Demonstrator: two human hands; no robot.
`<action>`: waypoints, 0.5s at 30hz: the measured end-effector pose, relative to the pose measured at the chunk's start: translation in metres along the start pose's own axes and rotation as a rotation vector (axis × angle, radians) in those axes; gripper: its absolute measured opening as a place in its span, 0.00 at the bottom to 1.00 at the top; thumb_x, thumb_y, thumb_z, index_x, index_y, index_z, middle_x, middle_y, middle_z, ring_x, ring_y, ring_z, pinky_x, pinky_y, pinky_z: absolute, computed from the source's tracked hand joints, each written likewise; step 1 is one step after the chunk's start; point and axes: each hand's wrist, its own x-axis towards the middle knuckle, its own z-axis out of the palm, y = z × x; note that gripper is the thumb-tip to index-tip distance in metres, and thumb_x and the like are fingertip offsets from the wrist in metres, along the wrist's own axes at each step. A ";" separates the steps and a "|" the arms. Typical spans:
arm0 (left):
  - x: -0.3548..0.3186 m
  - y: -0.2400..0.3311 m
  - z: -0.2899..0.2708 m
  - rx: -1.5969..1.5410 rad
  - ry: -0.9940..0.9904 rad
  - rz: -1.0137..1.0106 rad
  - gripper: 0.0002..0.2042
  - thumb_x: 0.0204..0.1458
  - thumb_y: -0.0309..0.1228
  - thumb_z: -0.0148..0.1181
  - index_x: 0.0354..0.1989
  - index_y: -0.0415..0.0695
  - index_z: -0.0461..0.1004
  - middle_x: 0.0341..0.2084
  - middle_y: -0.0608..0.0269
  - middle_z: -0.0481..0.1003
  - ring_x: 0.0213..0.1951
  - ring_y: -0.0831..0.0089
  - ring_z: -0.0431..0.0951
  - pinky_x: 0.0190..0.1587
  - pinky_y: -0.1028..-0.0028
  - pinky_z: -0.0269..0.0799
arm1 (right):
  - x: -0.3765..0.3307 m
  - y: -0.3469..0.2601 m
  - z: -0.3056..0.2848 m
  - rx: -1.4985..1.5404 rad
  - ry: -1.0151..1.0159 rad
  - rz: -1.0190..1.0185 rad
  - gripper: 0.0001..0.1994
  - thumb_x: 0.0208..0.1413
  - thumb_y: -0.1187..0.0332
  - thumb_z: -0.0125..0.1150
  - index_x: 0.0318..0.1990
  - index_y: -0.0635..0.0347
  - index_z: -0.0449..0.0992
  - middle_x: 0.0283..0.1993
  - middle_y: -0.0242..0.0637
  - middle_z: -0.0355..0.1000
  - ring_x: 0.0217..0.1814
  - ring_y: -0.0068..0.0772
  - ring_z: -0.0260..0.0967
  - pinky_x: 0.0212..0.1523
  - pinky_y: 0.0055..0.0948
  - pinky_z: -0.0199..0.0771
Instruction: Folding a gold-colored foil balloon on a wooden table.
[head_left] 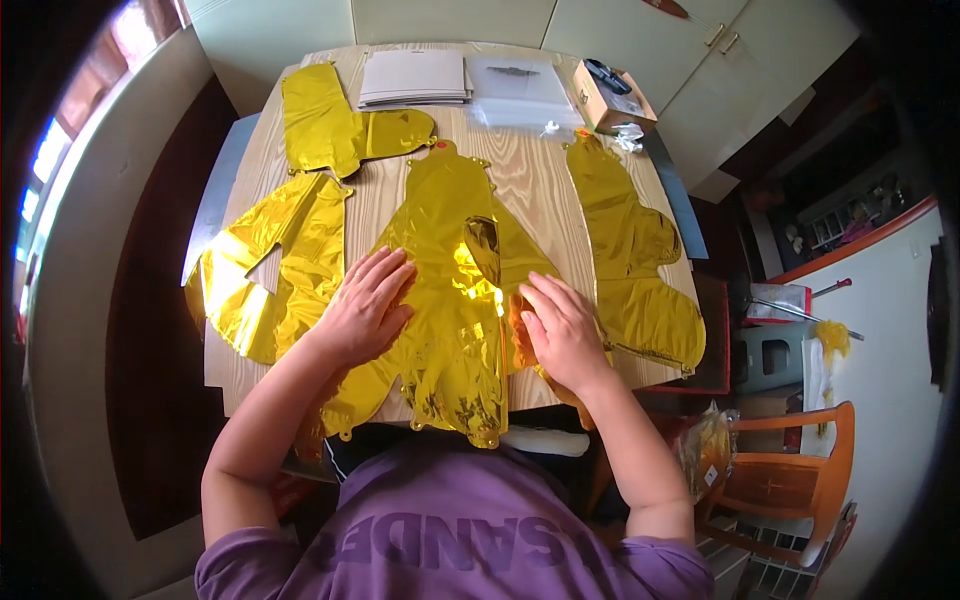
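A flat gold foil balloon (437,215) lies across the middle of the table, its lower end at the near edge. My left hand (368,308) rests on its left side, fingers stretched out and close together. On its right part lies my right hand (562,325), fingers extended and slightly bent, with nothing visibly held. Creases and a folded, shiny patch show between the hands. Another gold foil balloon (312,230) lies to the left, one (320,125) at the far left, and one (617,225) to the right, all flat.
At the far edge are a stack of pale folders or cards (412,76), transparent plastic sleeves (515,95) and a small cardboard box (597,105) holding a dark object. Crumpled white plastic (629,138) lies beside the box. A wooden chair (835,455) stands at the right.
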 end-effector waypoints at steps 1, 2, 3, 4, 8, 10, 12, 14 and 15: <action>0.001 0.000 0.001 -0.006 0.004 0.005 0.28 0.57 0.34 0.61 0.65 0.37 0.65 0.65 0.43 0.65 0.69 0.45 0.62 0.72 0.52 0.54 | 0.008 0.004 0.005 0.027 -0.001 -0.010 0.18 0.63 0.68 0.59 0.58 0.66 0.76 0.65 0.48 0.69 0.70 0.51 0.63 0.71 0.45 0.60; 0.001 0.000 0.001 -0.012 0.008 0.009 0.28 0.57 0.33 0.60 0.65 0.37 0.65 0.65 0.43 0.66 0.69 0.44 0.62 0.72 0.52 0.54 | 0.016 0.007 0.010 0.054 -0.002 -0.020 0.18 0.63 0.67 0.58 0.58 0.66 0.75 0.66 0.48 0.69 0.71 0.52 0.62 0.72 0.45 0.59; 0.002 -0.002 0.001 -0.013 0.014 0.012 0.27 0.57 0.33 0.59 0.65 0.37 0.65 0.64 0.43 0.66 0.68 0.44 0.62 0.72 0.52 0.54 | 0.024 0.009 0.015 0.026 -0.028 -0.055 0.19 0.64 0.66 0.57 0.59 0.66 0.75 0.67 0.48 0.68 0.72 0.52 0.60 0.73 0.45 0.58; 0.002 -0.002 0.001 -0.028 0.025 0.019 0.27 0.57 0.32 0.59 0.65 0.37 0.65 0.64 0.43 0.66 0.68 0.44 0.62 0.72 0.51 0.54 | 0.031 0.011 0.020 -0.002 -0.054 -0.090 0.19 0.65 0.65 0.56 0.60 0.66 0.74 0.68 0.49 0.67 0.74 0.53 0.58 0.74 0.45 0.56; 0.001 -0.002 -0.001 -0.053 0.038 0.019 0.25 0.56 0.29 0.57 0.64 0.37 0.66 0.64 0.43 0.66 0.68 0.44 0.62 0.72 0.51 0.54 | 0.043 0.013 0.034 -0.068 -0.221 -0.132 0.23 0.68 0.59 0.52 0.65 0.62 0.70 0.75 0.44 0.60 0.78 0.53 0.50 0.77 0.50 0.48; -0.001 -0.003 0.001 -0.035 0.026 0.003 0.25 0.55 0.31 0.58 0.62 0.38 0.67 0.64 0.43 0.67 0.69 0.44 0.62 0.72 0.51 0.54 | 0.042 0.013 0.039 -0.062 -0.293 -0.108 0.25 0.69 0.58 0.51 0.69 0.59 0.66 0.77 0.41 0.56 0.80 0.52 0.48 0.78 0.54 0.44; -0.002 -0.004 0.001 -0.025 0.023 0.003 0.25 0.55 0.33 0.59 0.62 0.38 0.68 0.64 0.44 0.67 0.69 0.45 0.62 0.72 0.52 0.54 | 0.040 0.012 0.038 -0.082 -0.295 -0.098 0.25 0.69 0.58 0.50 0.70 0.58 0.65 0.77 0.41 0.56 0.80 0.52 0.47 0.78 0.53 0.44; -0.002 -0.003 0.000 -0.019 -0.002 -0.011 0.27 0.56 0.36 0.61 0.63 0.39 0.67 0.65 0.44 0.66 0.70 0.46 0.61 0.73 0.52 0.53 | 0.038 0.010 0.036 -0.089 -0.299 -0.088 0.25 0.70 0.58 0.50 0.70 0.58 0.65 0.77 0.41 0.56 0.80 0.52 0.47 0.78 0.53 0.43; -0.001 -0.002 -0.002 -0.017 -0.023 -0.024 0.29 0.56 0.37 0.62 0.65 0.39 0.66 0.66 0.44 0.64 0.70 0.46 0.60 0.73 0.52 0.53 | 0.037 0.010 0.035 -0.088 -0.299 -0.083 0.25 0.70 0.58 0.50 0.70 0.58 0.65 0.77 0.41 0.56 0.80 0.53 0.47 0.78 0.53 0.43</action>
